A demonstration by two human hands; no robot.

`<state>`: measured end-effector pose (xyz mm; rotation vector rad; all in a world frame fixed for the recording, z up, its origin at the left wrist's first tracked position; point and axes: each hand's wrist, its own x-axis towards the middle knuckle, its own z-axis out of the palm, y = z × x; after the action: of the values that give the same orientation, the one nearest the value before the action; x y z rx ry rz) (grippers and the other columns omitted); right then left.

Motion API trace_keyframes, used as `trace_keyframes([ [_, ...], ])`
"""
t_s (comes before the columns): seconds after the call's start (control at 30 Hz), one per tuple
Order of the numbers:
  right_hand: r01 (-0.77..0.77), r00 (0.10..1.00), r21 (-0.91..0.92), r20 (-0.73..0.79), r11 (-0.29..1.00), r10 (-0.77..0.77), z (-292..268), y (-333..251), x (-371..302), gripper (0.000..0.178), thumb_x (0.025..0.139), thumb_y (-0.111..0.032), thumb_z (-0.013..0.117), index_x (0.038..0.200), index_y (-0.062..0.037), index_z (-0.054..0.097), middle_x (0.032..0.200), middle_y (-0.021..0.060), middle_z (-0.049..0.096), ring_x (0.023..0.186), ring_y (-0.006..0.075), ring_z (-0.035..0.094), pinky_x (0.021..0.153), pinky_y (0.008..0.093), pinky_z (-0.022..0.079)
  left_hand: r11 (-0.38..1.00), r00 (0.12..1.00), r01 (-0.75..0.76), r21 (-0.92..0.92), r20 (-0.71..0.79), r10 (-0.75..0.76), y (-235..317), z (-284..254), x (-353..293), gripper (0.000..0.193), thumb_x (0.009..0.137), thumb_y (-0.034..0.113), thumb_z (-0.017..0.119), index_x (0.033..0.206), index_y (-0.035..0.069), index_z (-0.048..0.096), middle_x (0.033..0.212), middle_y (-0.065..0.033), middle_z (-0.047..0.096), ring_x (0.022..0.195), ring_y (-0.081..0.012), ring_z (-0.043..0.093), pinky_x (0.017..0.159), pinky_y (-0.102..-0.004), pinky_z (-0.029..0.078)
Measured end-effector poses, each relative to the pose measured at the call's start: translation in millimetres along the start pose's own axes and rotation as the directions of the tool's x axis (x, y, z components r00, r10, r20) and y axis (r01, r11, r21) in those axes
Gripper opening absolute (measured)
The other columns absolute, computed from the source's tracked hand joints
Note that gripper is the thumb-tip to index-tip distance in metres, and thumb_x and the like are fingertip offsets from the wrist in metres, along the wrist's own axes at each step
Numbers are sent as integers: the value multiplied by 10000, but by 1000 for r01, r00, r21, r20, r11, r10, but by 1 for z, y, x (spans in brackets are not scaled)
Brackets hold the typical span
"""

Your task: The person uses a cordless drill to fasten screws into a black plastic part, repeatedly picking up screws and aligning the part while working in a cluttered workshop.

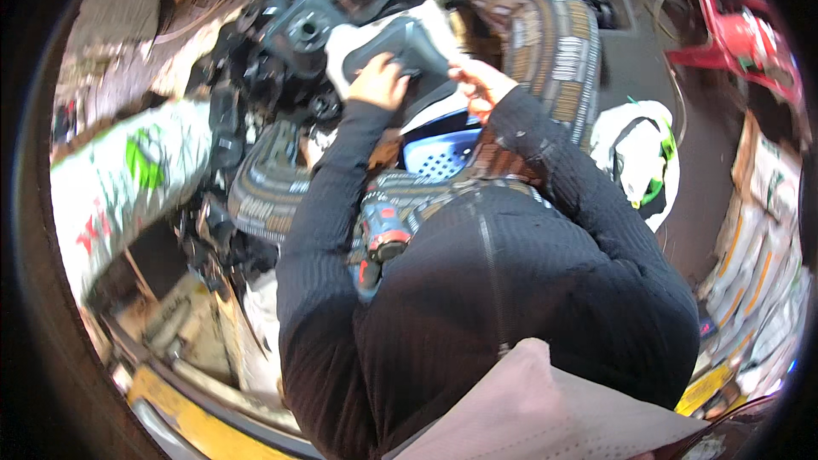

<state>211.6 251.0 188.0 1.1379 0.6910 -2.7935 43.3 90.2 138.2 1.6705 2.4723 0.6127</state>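
A dark grey plastic part [417, 47], squarish with rounded corners, lies tilted on a white piece [342, 44] in front of me. My left hand [379, 83] is closed at the part's near left side, its bent fingertips on the surface. At the right edge of the part, my right hand [482, 85] has its fingers curled and pinched together; blur hides what is between them. Just below the hands sits a blue perforated plastic basket [439, 158]. A blue and red cordless drill [383, 232] lies against my body, beside my left forearm.
Black plastic parts [307, 30] are heaped at the far left. A curved, patterned cushion [554, 60] wraps around the work spot. White-and-green sacks [141, 175] lie at left; a white bag [635, 153] and a red plastic chair [737, 38] are at right.
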Motion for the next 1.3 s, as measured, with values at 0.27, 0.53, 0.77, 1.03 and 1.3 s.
trace_keyframes([
  [0.27, 379, 853, 385, 206, 841, -479, -85, -132, -64, 234, 837, -105, 490, 1064, -56, 512, 799, 26, 490, 578, 102, 436, 459, 220, 372, 943, 917, 117, -313, -330, -223, -31, -41, -37, 120, 829, 86, 618, 934, 31, 640, 849, -92, 637, 719, -180, 616, 646, -281, 492],
  [0.53, -298, 511, -899, -434, 321, -741, -247, -229, 43, 280, 741, -379, 659, 952, -201, 707, 976, 23, 676, 820, 206, 636, 722, 317, 497, 914, 883, 306, -267, -279, -378, -2, -30, -56, 99, 838, 77, 603, 922, 37, 637, 801, -73, 633, 632, -144, 602, 589, -254, 483],
  [0.77, -739, 530, -666, -486, -97, -695, -262, -238, 99, 498, 686, -529, 679, 1051, -191, 659, 1091, 54, 633, 1032, 259, 592, 873, 436, 460, 922, 884, 327, -209, -278, -376, -8, -31, -69, 100, 823, 78, 613, 913, 52, 648, 849, -77, 653, 658, -146, 619, 579, -249, 487],
  [1.03, -334, 812, -807, 16, -487, -583, -301, -240, 92, 497, 701, -406, 676, 996, -32, 534, 992, 187, 618, 951, 355, 586, 799, 432, 466, 891, 869, 413, -189, -211, -447, -19, -17, -81, 168, 782, 129, 608, 933, 67, 647, 894, -105, 655, 806, -240, 640, 707, -315, 503],
  [1.3, -170, 877, -642, 247, -748, -412, -207, -280, 60, 356, 763, -327, 615, 1033, -96, 604, 913, 155, 626, 841, 345, 605, 739, 419, 472, 822, 790, 462, -332, -267, -551, -12, -30, -84, 149, 797, 170, 613, 922, 97, 647, 834, -84, 651, 645, -162, 623, 586, -274, 504],
])
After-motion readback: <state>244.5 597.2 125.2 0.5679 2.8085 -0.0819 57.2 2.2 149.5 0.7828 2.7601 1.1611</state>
